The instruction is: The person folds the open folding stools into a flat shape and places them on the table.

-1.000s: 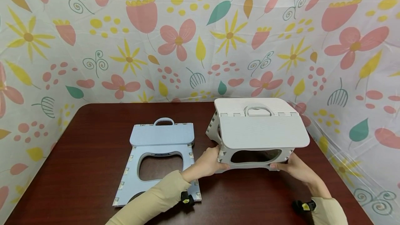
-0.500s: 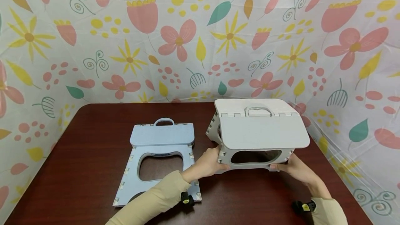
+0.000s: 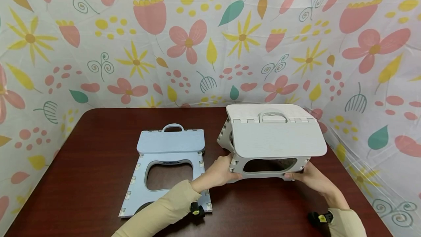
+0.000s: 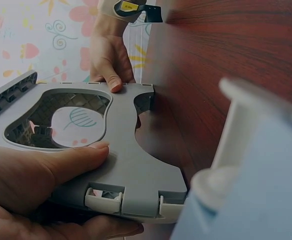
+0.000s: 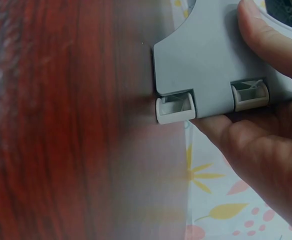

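In the head view, gripping the white stool (image 3: 276, 140) from both ends, low on its front leg panel (image 3: 263, 175): at the stool's left end with the left hand (image 3: 217, 171), at its right end with the right hand (image 3: 314, 179). Seat uppermost, a hinge seam across it, placed on the right-hand part of the bench (image 3: 75, 156). Left of the white stool and apart from it, a blue stool (image 3: 171, 143), folded flat on the bench, partly crossed by the pale left sleeve (image 3: 164, 207). Behind the white stool, past the bench's far edge, a floral cloth (image 3: 243, 76).

In the left wrist view, grasping the near end of the white stool, with the left thumb laid along the panel's face and the other fingers tucked under its edge. At the stool's far end, the right thumb pressed on the same panel. To the right of the stool, the bench, plus a blurred pale-blue part of the blue stool.

In the right wrist view, clasping the edge of the white stool between the right thumb, on the panel, and fingers behind. Left of the stool, the bench; below it, the cloth. Contact between stool corner and bench: impossible to tell.
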Demonstrator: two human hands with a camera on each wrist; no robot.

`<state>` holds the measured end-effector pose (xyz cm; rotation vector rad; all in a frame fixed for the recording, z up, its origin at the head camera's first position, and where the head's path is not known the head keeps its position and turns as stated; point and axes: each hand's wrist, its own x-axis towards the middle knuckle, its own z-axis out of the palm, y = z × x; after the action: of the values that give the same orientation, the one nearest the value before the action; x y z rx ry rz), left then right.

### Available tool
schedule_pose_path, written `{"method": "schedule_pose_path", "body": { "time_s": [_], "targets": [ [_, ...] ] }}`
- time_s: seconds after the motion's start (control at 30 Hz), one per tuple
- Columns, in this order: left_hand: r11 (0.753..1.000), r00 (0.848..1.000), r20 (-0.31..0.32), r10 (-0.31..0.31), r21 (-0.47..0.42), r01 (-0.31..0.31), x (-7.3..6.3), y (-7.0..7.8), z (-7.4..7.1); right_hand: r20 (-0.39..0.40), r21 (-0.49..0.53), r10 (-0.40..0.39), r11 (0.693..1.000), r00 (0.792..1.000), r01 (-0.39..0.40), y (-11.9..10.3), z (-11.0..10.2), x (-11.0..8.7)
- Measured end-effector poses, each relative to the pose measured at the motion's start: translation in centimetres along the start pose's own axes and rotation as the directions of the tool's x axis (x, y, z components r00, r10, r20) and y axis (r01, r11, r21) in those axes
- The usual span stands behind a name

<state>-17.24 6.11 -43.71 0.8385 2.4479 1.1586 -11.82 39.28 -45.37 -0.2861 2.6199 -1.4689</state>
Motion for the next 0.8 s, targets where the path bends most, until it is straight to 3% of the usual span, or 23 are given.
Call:
{"method": "schedule_pose_path", "body": {
  "time_s": [0.57,0.8],
  "targets": [
    [1.000,1.000,0.007,0.011,-0.003,-0.011,-0.02,0.06,0.04,0.008,0.003,0.003,1.000,1.000,-0.003,0.19,-0.02,-0.04],
    [1.000,1.000,0.006,0.024,0.013,-0.024,0.10,-0.04,0.11,-0.013,-0.044,0.023,0.999,1.000,-0.024,0.03,-0.04,-0.07]
  ]
}}
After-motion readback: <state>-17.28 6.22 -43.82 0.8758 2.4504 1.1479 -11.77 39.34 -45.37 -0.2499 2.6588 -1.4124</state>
